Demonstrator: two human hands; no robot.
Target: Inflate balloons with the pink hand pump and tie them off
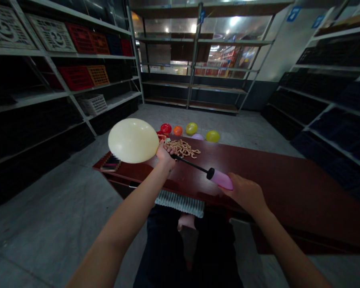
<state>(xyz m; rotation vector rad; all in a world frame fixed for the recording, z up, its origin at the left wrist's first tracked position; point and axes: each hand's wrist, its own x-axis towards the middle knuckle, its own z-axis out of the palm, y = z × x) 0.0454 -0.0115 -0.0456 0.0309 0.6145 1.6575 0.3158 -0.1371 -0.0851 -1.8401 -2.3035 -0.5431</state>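
Observation:
A large pale-yellow balloon (133, 141), plump with air, sticks out to the left of my left hand (167, 155). That hand is closed round the balloon's neck, where the black tip of a hand pump meets it; the join is hidden by my fingers. My right hand (246, 192) is wrapped round the pink barrel of the balloon pump (221, 179). A long black rod (193, 165) shows between the two hands, so the pump is drawn out. Just beyond my left hand lies a heap of tan, curled strips (183, 148), perhaps uninflated balloons.
A dark red table (276, 172) spans the front. Beyond it on the floor are red (166, 128), orange (178, 131) and yellow-green balloons (213, 136). A pixelated dark item (111, 163) lies at the table's left end. Shelves with crates (75, 78) stand left and right.

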